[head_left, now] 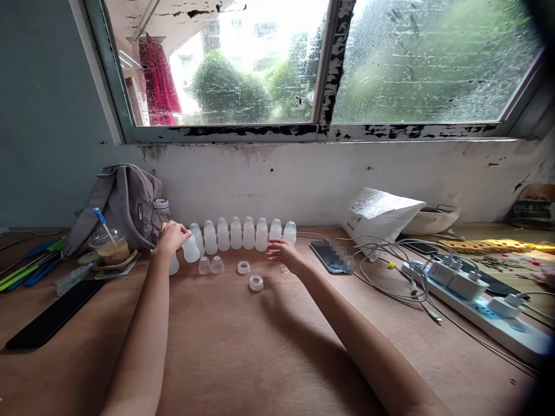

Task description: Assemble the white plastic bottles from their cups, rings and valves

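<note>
My left hand (pixel 172 238) is at the left end of a row of frosted baby bottles. Its fingertips pinch the top of a tilted baby bottle (pixel 191 249). Under that hand stands another bottle (pixel 173 265), partly hidden. Several capped bottles (pixel 236 234) stand upright along the back. Two clear domed caps (pixel 211 265) sit in front of them. Two collar rings, a farther ring (pixel 243 267) and a nearer ring (pixel 256 282), lie on the table. My right hand (pixel 284 255) is open, fingers apart, above a thin ring (pixel 283 268) and in front of the row's right end.
At left are a grey backpack (pixel 124 202), an iced drink cup (pixel 110 248) and a black flat case (pixel 55 315). To the right lie a phone (pixel 332 257), tangled cables (pixel 390 260), a white bag (pixel 381 214) and a power strip (pixel 477 306). Another person's hand (pixel 547 278) shows at the right edge.
</note>
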A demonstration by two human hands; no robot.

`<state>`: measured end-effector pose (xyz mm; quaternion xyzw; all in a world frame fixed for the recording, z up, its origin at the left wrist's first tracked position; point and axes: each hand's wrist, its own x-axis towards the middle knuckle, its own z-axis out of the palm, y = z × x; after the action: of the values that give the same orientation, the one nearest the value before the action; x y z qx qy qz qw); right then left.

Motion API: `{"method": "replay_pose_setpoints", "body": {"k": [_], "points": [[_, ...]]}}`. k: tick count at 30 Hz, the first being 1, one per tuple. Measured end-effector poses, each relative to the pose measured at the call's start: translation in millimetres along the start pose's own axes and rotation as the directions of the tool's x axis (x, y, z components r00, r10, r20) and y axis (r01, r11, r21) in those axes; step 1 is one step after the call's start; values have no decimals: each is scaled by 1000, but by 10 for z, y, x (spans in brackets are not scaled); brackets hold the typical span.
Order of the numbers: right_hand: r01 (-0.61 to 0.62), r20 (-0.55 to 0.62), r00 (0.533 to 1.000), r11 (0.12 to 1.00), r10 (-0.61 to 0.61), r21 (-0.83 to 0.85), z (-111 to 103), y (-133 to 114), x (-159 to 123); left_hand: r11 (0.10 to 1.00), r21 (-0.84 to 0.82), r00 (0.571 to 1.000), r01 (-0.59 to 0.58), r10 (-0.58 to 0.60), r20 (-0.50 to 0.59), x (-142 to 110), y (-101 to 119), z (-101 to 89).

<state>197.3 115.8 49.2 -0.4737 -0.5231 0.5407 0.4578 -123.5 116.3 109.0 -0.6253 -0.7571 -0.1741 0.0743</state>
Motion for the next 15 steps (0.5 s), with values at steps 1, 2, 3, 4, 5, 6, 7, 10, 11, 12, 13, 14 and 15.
{"method": "replay_pose_setpoints", "body": {"k": [1, 2, 3, 4, 5, 6, 7, 10, 11, 12, 13, 14, 15], "points": [[8, 9, 1000, 999, -7, -36, 0, -8, -14, 1000, 2, 1000, 10, -10, 4, 5, -15, 12], [16, 25, 1000, 997, -14, -78, 1, -16, -31, 1000, 5, 1000, 19, -19, 6, 9, -29, 23], [24, 50, 999, 992, -17, -126, 6, -22, -50, 1000, 7, 1000, 29, -29, 10, 12, -41, 33], [31, 81, 997, 983, -16, -179, 13, -26, -70, 999, 10, 999, 39, -39, 14, 15, -52, 44], [38, 118, 993, 971, -10, -235, 24, -29, -90, 999, 13, 999, 48, -48, 18, 18, -62, 56], [44, 156, 988, 957, 2, -288, 38, -30, -109, 998, 15, 998, 55, -55, 23, 21, -70, 69], [52, 195, 981, 939, 17, -340, 54, -31, -126, 998, 17, 998, 60, -60, 25, 24, -79, 83], [82, 306, 948, 866, 84, -492, 108, -37, -166, 997, 24, 997, 68, -69, 31, 35, -101, 132], [90, 331, 937, 843, 108, -530, 125, -43, -177, 997, 25, 997, 70, -71, 32, 39, -108, 150], [102, 354, 926, 820, 128, -563, 140, -49, -188, 997, 27, 997, 71, -72, 35, 42, -114, 167], [122, 374, 917, 791, 142, -600, 153, -55, -197, 997, 28, 997, 71, -72, 37, 46, -119, 183], [144, 388, 909, 760, 151, -634, 164, -60, -205, 997, 30, 997, 71, -72, 38, 48, -123, 199], [169, 399, 904, 726, 156, -666, 173, -62, -211, 997, 32, 997, 70, -71, 37, 49, -126, 213]]}}
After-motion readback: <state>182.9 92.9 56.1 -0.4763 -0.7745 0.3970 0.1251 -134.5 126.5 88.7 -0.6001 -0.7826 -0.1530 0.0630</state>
